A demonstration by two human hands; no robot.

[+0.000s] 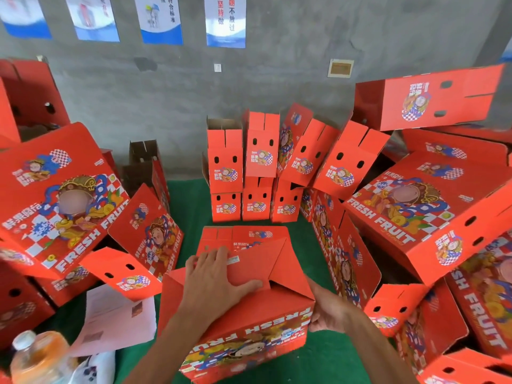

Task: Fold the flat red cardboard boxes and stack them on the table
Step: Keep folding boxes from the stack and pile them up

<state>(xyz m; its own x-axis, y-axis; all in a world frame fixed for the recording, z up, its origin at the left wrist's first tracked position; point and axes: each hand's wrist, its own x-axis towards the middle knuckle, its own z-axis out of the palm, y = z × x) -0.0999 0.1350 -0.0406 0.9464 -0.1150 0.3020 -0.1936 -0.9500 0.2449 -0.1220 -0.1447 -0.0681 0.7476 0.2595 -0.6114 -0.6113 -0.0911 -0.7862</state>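
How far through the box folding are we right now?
Done: many folded boxes stand stacked at the back and both sides. In hand: the left hand presses flaps flat on the box on the green table; the right hand grips its right end. Left: closing and stacking it. No flat blanks clearly visible.

Bottle (36, 356) cut off at the bottom edge. Right hand (327, 311) fingertips hidden behind box (249, 322). Flap edge covered under left hand (213, 281) fingers.

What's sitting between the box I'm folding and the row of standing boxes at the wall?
In the head view, a flat red box lies on the green table cover, just behind the box being folded and short of the standing boxes.
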